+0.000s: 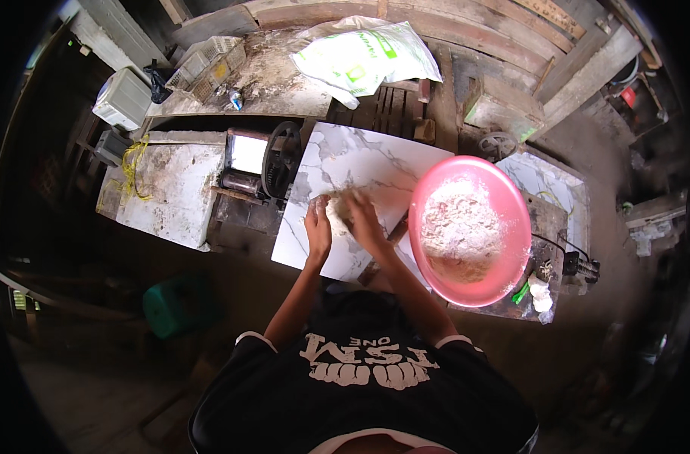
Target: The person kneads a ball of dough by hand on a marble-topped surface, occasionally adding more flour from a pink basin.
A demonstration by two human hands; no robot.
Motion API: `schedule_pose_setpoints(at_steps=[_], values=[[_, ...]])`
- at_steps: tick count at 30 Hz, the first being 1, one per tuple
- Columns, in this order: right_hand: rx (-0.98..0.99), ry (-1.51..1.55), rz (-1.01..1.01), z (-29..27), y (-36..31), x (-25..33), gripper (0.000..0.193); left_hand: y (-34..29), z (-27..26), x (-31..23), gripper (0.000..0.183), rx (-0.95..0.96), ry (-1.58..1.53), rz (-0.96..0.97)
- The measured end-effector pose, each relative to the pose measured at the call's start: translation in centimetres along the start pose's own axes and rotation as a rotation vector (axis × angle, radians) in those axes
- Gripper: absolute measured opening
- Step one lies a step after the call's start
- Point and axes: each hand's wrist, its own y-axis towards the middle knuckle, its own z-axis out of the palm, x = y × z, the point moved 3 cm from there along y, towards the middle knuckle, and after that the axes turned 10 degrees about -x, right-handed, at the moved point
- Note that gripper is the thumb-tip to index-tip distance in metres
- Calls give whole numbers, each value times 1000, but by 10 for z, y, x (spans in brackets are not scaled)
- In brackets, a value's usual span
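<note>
A pale, floury lump that looks like dough (335, 209) lies on a white marble-patterned slab (360, 155) in front of me. My left hand (318, 229) stands at its left side, fingers stretched forward and slightly curved, resting against or close beside it. Across the lump's right side reaches my right hand (362, 220); motion smears its fingers, so their grip cannot be told. Part of the lump is hidden under that hand. Just right of the slab sits a large pink basin (414, 227) containing white flour (462, 216).
Left of the slab stands a machine with a dark handwheel (282, 160). A stained white board (171, 189) lies farther left. Behind are a white sack (360, 57) and plastic crates (205, 68). A white bag (540, 293) lies right of the basin; a green container (171, 306) sits lower left.
</note>
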Motion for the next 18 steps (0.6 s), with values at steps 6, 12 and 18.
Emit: schedule_pose_setpoints(at_steps=[6,12,18], values=[[145,-205,50,-22,-11,-31,69,9,44,33,33,255,31,102],[-47,645,714,-62,-18,-49,52,-10,91,43,32,561,-75,102],[-374,68,792,-64,-13,-54,36,-46,89,4,24,527,123,499]])
